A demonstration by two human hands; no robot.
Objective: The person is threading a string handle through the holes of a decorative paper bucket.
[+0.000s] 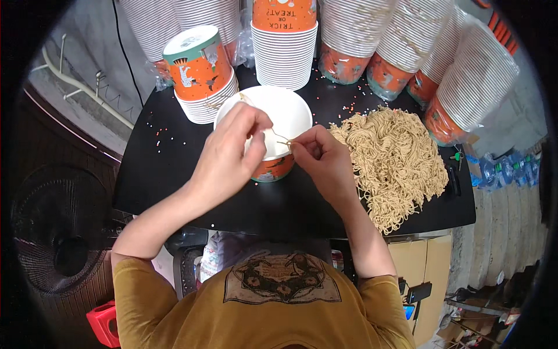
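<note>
"So, what do we grip?"
"Our right hand (327,166) pinches a tan cord (282,142) at the bucket (273,169); our left hand's (228,146) grip, we can't tell."
"Around us?"
"Black table (174,174), cord heap (395,163), stacked buckets (285,58), a fan (64,253) leftward."

We see one round, tapering paper bucket (274,168), white inside with a white rim, its outer wall printed orange with dark figures and edged in green at the base. It stands near the middle of our view, its open mouth facing up. A thin tan twisted cord (283,143) shows just by the front right part of the rim, a short length lying slantwise; we cannot tell whether it passes through the wall.
</note>
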